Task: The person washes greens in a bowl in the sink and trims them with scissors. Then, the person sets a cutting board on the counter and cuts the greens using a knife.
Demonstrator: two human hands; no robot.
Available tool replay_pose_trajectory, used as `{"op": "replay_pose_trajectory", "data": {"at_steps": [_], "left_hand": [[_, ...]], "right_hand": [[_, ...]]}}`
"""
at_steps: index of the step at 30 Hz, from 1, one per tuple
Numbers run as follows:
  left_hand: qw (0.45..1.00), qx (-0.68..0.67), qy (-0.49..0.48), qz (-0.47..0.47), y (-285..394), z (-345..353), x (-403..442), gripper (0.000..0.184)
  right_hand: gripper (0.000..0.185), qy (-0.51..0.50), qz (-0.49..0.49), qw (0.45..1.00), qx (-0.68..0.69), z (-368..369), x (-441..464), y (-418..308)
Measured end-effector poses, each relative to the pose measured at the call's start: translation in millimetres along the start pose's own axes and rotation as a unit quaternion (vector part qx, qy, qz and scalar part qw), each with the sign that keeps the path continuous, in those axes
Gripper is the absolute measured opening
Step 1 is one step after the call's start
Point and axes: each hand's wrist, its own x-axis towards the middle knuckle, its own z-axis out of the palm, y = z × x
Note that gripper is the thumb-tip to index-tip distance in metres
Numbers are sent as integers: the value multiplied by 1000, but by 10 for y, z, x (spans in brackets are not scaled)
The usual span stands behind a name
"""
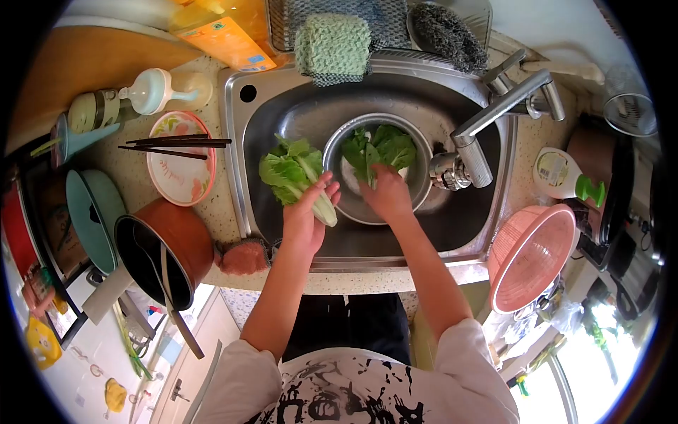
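Gripping a leafy green [284, 172] over the sink [293, 109] with half-curled fingers [332, 189], the left hand [305, 218] hovers near the right hand [388, 196], which reaches into dark leaves [393, 146] inside a metal basin [423, 169], its grasp hidden; a loose hold could drop the leafy green.

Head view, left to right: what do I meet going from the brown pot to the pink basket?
Brown pot, reddish sponge or cloth, left hand holding leafy greens, metal bowl with right hand over it, pink basket.
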Motion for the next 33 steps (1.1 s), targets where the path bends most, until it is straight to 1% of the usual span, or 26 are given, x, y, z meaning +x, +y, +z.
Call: {"op": "replay_pose_trajectory", "data": {"at_steps": [2,5,8,10,11,12,13,14,17,20,21,23,24,25,26,27,28,29,30,31,32,33], "left_hand": [[1000,-12,-5,6,30,-3,-1,44],[1000,0,-15,10,52,-21,-14,47],[1000,-2,-8,1,61,-7,-50,49],[1000,3,-20,3,49,-17,-52,49],[1000,5,-25,4,46,-26,-52,49],[1000,8,-24,7,49,-17,-53,49],[1000,12,-23,9,49,-3,-53,49],[1000,14,-23,10,39,12,-51,49],[998,40,-44,-12,7,28,-13,53],[995,32,-90,-23,-91,53,15,53],[995,31,-86,-31,-145,45,35,53],[995,75,-63,-25,-258,53,34,51],[994,96,-51,-21,-305,57,17,50],[995,77,-50,-40,-345,58,1,46],[995,76,-56,-34,-360,92,-13,45],[995,75,-63,-29,-378,128,-22,44],[995,73,-70,-24,-387,160,-28,42],[995,83,-59,-19,-381,174,-29,41],[994,94,-46,-14,-363,170,-29,39],[994,104,-33,-9,-340,155,-33,38],[995,94,-27,-35,-299,111,-34,36],[994,84,-21,-60,-239,53,-31,35]], "right_hand": [[43,-14,-13,996,-88,150,154,50],[52,-80,57,978,-185,331,278,-32],[50,-109,46,975,-191,378,362,54],[41,-92,-18,995,-35,384,379,332],[36,-83,-50,994,43,375,381,424],[34,-97,22,975,199,289,340,378],[31,-107,95,927,348,183,257,349],[29,-113,165,851,485,54,173,300],[28,-153,156,756,617,-199,23,289],[27,-126,165,719,663,-343,-121,113],[26,-101,159,724,663,-367,-163,32],[23,-50,144,735,661,-367,-223,-123],[22,-54,132,790,596,-327,-261,-142],[22,-58,120,840,526,-266,-303,-139],[21,-60,107,883,453,-186,-344,-129],[19,-18,73,925,372,-82,-374,-160],[20,35,-14,957,287,-46,-395,-139],[20,86,-101,972,196,-116,-398,-219],[21,135,-186,968,101,-198,-396,-288],[25,121,-218,963,101,-298,-361,-306],[27,81,-156,968,182,-301,-303,-211],[29,41,-92,960,260,-294,-223,-97]]}}
